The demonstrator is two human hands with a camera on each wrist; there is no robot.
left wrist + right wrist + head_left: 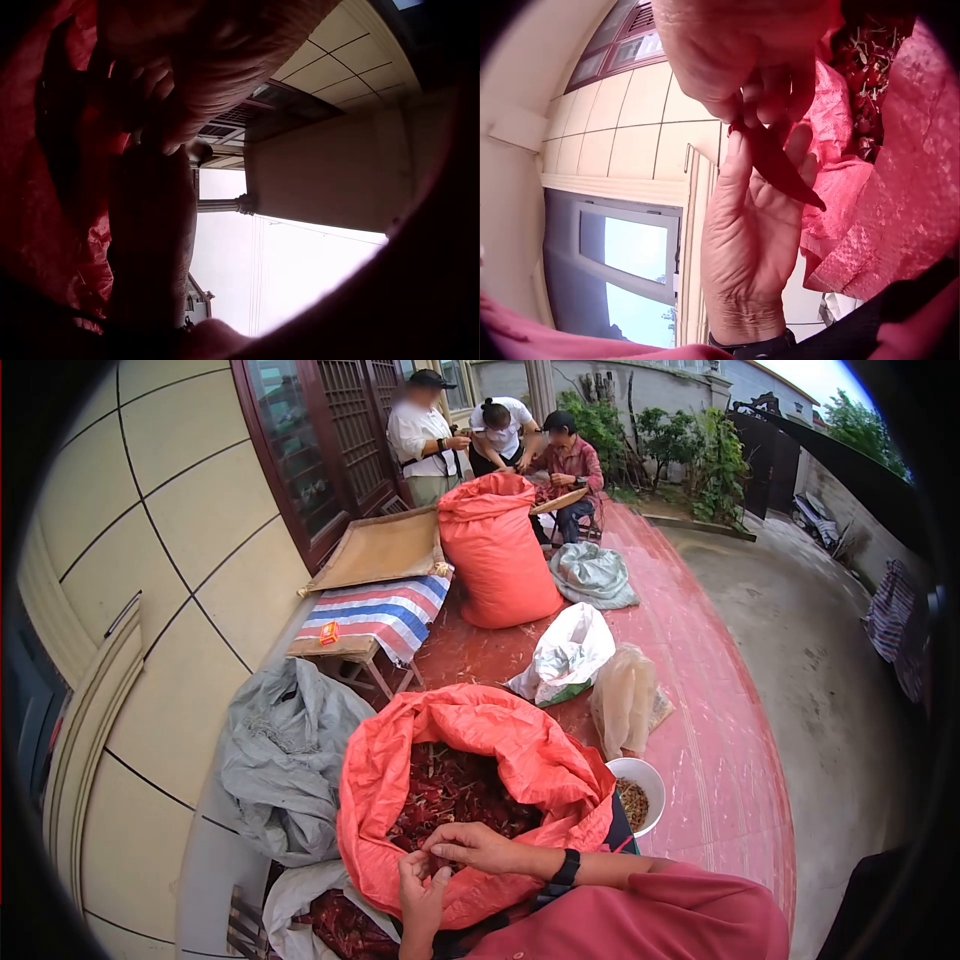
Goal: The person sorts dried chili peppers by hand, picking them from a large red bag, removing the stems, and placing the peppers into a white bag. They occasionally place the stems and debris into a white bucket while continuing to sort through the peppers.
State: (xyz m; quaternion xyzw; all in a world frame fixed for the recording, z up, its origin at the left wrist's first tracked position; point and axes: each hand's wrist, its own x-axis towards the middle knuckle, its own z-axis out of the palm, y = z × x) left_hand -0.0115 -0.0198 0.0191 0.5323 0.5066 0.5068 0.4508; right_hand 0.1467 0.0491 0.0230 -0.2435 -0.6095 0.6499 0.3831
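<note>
A dried red chili pepper (784, 172) shows between my two hands in the right wrist view, its pointed tip toward the lower right. My left hand (422, 890) holds it, the thumb pressed near its stem end. Fingers and thumb of my right hand (475, 847) pinch that same end from above. Both hands are over the near rim of an open red woven sack (375, 780), which holds many dark red chilies (455, 790). In the left wrist view, deep shadow covers the fingers and hides the pepper.
A white sack (290, 890) with more chilies is at lower left, below a grey sack (290, 760). At right stands a white bowl (650, 785) of small bits. Farther off are a full red sack (500, 560), a low table with striped cloth (400, 610), and three people (500, 425).
</note>
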